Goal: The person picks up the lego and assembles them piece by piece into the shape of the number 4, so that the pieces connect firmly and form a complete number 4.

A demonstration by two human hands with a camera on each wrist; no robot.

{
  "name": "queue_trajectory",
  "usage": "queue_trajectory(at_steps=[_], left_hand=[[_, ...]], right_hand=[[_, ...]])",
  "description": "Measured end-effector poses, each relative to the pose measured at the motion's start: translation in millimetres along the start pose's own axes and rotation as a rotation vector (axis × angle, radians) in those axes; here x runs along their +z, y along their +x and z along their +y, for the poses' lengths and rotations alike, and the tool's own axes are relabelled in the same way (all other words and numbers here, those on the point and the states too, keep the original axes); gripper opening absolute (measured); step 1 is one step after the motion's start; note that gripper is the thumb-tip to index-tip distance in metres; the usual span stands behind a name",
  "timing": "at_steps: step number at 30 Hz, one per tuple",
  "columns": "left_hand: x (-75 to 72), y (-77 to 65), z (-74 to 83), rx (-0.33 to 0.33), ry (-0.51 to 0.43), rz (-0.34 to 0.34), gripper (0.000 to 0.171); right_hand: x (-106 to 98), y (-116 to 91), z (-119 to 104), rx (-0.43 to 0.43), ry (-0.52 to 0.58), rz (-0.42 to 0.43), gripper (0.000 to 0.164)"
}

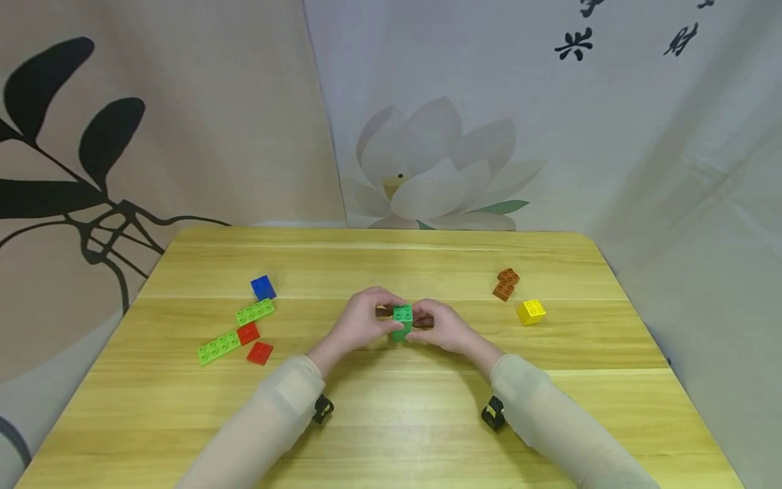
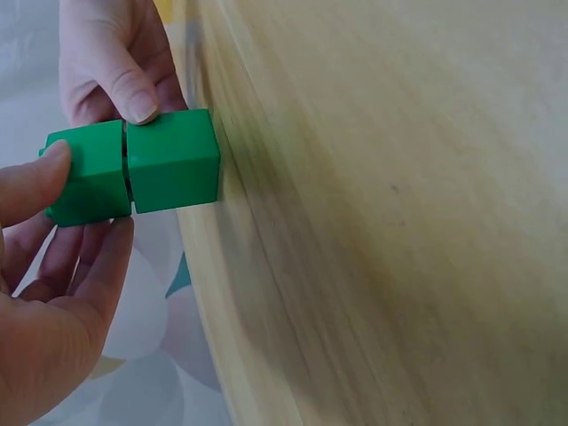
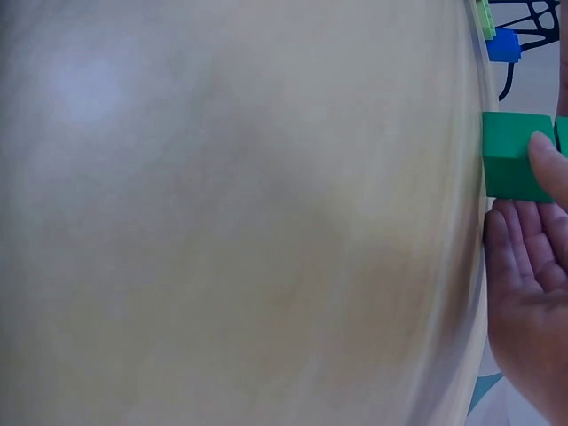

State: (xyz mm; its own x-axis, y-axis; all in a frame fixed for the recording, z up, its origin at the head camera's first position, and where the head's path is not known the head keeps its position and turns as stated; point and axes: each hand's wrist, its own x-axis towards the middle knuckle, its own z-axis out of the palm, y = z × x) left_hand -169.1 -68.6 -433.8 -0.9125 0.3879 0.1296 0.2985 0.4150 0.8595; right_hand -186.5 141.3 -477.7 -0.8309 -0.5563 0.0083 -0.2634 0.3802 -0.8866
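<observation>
Two green toy building bricks stand one over the other between my hands at the table's middle. My left hand (image 1: 359, 320) pinches the upper green brick (image 2: 93, 173), which has studs on top, between thumb and fingers. The lower green brick (image 2: 176, 164) is gripped by my right hand (image 1: 449, 329), its thumb across one face and its fingers on the far side. In the left wrist view a thin dark gap runs between the two bricks, and they line up closely.
Left on the wooden table (image 1: 403, 435) lie a blue brick (image 1: 263, 287), two lime green bricks (image 1: 255, 312) and two red pieces (image 1: 260, 353). To the right are brown bricks (image 1: 504, 284) and a yellow brick (image 1: 531, 312). A printed curtain (image 1: 244, 122) hangs behind.
</observation>
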Motion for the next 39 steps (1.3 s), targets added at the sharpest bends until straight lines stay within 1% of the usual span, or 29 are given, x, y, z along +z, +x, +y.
queue_trajectory(at_steps=[4,14,15,21,25,28,35,39], left_hand=[[0.3,0.5,-0.1,0.0,0.015,-0.003,0.029],[1.9,0.6,-3.2,-0.012,-0.038,0.012,0.029],[2.2,0.6,-3.6,-0.015,-0.039,0.013,0.03],[3.2,1.3,-5.3,-0.029,-0.046,0.013,0.03],[3.1,1.4,-5.9,-0.027,-0.053,0.014,0.031],[3.4,1.2,-6.8,-0.022,-0.067,0.017,0.03],[4.2,0.7,-10.8,-0.022,-0.099,0.027,0.03],[4.6,0.2,-12.7,-0.029,-0.104,0.029,0.03]], right_hand=[[0,0,1,-0.003,0.012,0.001,0.036],[2,0,1,0.001,0.007,0.008,0.035],[2,0,-1,0.004,0.008,0.006,0.035],[-3,-8,-32,0.001,0.011,-0.004,0.031],[-4,-11,-39,-0.008,0.006,-0.001,0.03],[-4,-11,-37,-0.007,0.005,0.0,0.03],[2,-1,-3,-0.002,-0.001,0.016,0.034],[2,-1,1,0.006,-0.004,0.01,0.035]])
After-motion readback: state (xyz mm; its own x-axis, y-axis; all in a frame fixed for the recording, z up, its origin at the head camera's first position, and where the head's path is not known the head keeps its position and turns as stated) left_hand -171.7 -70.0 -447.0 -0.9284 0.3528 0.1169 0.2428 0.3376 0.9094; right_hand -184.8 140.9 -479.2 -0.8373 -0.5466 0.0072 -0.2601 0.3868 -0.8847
